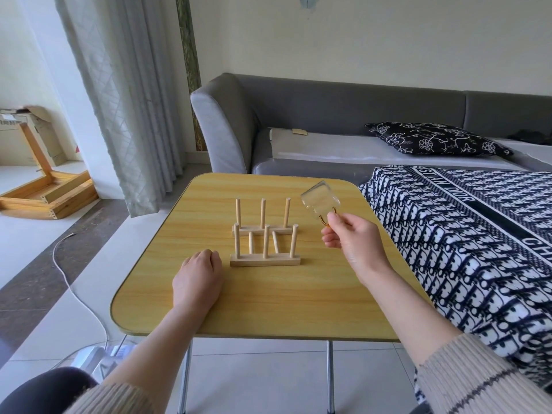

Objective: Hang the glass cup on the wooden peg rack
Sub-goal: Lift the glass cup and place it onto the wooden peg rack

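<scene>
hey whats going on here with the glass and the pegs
A person at a yellow wood-grain folding table holds a clear glass cup by its gold handle in the right hand, tilted in the air just right of a pale wooden peg rack. The left hand rests closed on the table beside the rack. The cup is not on any peg yet, and all the pegs stand bare.

Single head-worn wide-angle view, facing forward-down, close over table; sofa beyond.
</scene>
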